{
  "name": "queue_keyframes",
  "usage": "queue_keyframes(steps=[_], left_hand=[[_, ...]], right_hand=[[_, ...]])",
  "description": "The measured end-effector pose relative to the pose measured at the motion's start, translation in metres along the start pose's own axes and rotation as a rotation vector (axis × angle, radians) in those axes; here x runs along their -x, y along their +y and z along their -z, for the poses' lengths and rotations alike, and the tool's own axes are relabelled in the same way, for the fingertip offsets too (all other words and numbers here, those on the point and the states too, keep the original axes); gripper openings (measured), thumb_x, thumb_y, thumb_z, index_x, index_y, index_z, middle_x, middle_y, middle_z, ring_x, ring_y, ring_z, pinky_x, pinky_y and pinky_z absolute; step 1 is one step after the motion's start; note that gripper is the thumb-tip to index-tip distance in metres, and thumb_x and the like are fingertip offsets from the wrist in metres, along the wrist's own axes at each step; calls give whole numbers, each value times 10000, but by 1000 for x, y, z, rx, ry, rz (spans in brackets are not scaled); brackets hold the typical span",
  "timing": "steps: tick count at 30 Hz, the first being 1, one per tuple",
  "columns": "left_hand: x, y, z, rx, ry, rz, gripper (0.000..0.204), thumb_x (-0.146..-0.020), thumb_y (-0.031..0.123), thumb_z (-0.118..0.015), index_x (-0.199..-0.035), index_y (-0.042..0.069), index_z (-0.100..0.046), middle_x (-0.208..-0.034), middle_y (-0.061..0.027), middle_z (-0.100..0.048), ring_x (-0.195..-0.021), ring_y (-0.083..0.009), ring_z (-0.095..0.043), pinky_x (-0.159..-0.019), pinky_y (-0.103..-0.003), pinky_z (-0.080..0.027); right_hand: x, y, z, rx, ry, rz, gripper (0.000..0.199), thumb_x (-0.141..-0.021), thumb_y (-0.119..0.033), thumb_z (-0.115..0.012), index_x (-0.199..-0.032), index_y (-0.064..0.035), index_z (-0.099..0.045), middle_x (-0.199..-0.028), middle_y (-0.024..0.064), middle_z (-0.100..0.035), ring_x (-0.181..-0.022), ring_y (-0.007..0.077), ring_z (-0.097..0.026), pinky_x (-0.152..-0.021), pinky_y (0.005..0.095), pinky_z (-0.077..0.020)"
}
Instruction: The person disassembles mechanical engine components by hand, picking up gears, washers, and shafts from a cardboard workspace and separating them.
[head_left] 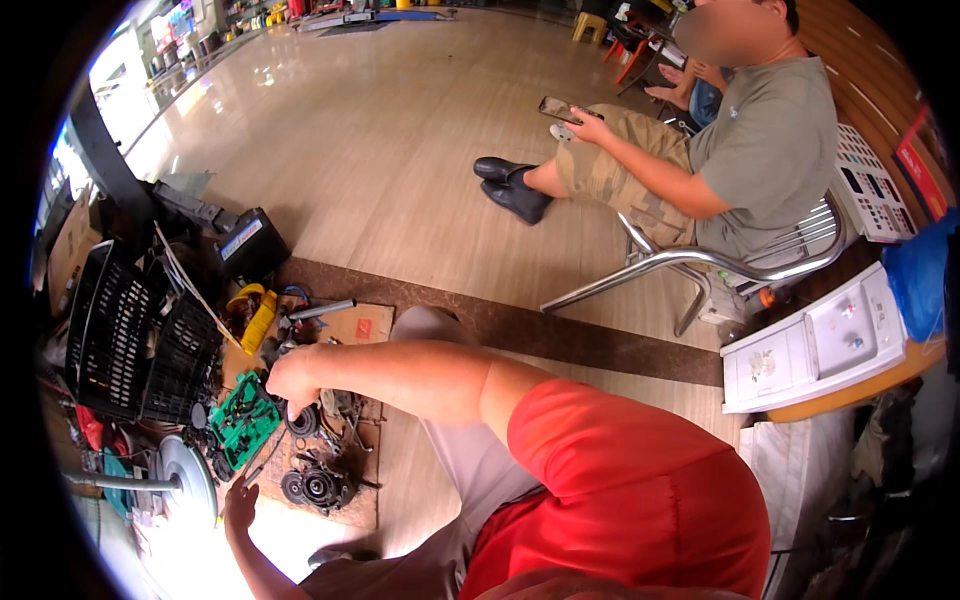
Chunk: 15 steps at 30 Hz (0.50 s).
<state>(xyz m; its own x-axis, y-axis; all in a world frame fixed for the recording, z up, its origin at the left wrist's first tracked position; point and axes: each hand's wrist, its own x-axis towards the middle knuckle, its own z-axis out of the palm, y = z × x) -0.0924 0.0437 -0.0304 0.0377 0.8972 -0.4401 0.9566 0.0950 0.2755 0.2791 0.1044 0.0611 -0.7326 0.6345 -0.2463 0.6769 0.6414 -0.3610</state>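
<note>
My right hand [293, 376] reaches over from the red sleeve, its fingers curled downward above dark metal parts. What it grips, if anything, is hidden. Lower down, my left hand [240, 507] has its fingers closed round the end of a thin metal rod [262, 464]. A dark ring-shaped part [301, 424] lies just under my right hand. Nearer to me, a round greasy mechanical assembly [318, 486] rests on a stained cardboard sheet [362, 492]. Left of my right hand is an open green tool case [243, 420] with dark pieces in it.
Black plastic crates [105, 330], a battery [252, 246] and a yellow object [252, 318] stand at the left. A round grey disc [190, 478] is beside the tool case. At the right, a person [770, 150] sits on a metal chair [640, 270], holding a phone [570, 110].
</note>
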Motion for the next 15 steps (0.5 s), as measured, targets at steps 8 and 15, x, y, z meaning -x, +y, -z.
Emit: queue_keyframes(steps=[8, 15], left_hand=[[-20, -25, -10, 58, 43, -115, 522, -864, 276, -635, -1298, 14, -509, -1137, -223, -612, -1045, -334, -597, -873, -403, -472], [-21, -30, -12, 24, 23, -101, 514, -865, 265, -633, -1291, 7, -507, -1181, -231, -589, -1074, -333, -582, -874, -404, -467]], right_hand=[[4, -7, 6, -20, 8, -9, 480, -767, -417, -699, -961, 21, -667, -970, 182, -673, -940, 356, -630, -800, 446, -508], [0, 0, -1, -8, 46, -2, 486, -770, -457, -682, -934, 0, -693, -940, 169, -681, -904, 342, -640, -795, 435, -500]])
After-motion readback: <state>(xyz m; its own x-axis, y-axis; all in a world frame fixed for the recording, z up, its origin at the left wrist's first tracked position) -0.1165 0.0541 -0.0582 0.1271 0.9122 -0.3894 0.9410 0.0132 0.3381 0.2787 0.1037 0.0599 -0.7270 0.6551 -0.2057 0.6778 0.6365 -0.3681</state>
